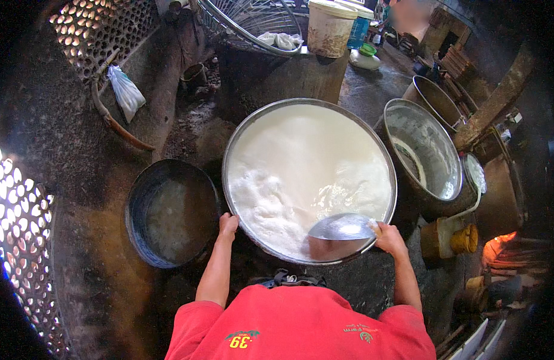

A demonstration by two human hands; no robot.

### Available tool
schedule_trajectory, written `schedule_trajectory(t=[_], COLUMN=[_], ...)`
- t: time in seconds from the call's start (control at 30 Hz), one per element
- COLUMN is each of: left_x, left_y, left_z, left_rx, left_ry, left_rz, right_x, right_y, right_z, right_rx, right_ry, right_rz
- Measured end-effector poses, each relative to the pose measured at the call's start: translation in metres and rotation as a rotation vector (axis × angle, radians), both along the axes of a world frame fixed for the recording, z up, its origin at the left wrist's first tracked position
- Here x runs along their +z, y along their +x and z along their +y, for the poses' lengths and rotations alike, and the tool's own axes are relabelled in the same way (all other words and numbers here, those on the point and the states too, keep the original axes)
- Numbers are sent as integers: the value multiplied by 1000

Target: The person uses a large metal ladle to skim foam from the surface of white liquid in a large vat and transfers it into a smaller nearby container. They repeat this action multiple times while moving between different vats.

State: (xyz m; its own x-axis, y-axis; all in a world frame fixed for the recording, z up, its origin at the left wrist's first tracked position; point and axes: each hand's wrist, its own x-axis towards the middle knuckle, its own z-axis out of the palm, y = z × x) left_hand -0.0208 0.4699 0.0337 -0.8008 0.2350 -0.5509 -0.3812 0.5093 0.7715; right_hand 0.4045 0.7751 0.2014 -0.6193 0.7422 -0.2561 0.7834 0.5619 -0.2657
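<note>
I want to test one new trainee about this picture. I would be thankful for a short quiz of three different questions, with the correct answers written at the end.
1. Which hand holds the metal scoop?
A) left
B) right
C) neither

2. True or false: the white liquid in the large round vat has a smooth surface all over.

3. Fill in: the dark round tub stands to the person's ____ of the vat.

Key:
1. B; the right hand holds it, and the left hand is at the vat's rim.
2. False; foam lies on the side nearer the person.
3. left
</note>
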Motion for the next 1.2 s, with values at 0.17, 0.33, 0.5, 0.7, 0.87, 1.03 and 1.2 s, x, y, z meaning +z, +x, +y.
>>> schedule_trajectory(t=[0.17,0.33,0.5,0.7,0.87,1.03,1.2], left_x=[0,-20,-7,0,-15,18,31], left_y=[4,0,0,0,-5,-2,2], left_z=[3,-2,5,4,-3,3,-1], left_rx=[-12,16,68,72,59,-19,32], left_ry=[-48,-80,-21,-48,-30,-70,37], left_rz=[12,93,-1,0,-14,-62,-103], right_x=[79,94,-23,-51,-88,-152,-155], right_y=[19,1,-28,-64,-81,-83,-109], right_z=[24,55,107,74,31,0,-49], right_rx=[-34,-115,-223,-325,-304,-195,-151], right_ry=[-118,-1,205,-198,-279,-106,-111], right_rz=[104,392,554,422,461,471,415])
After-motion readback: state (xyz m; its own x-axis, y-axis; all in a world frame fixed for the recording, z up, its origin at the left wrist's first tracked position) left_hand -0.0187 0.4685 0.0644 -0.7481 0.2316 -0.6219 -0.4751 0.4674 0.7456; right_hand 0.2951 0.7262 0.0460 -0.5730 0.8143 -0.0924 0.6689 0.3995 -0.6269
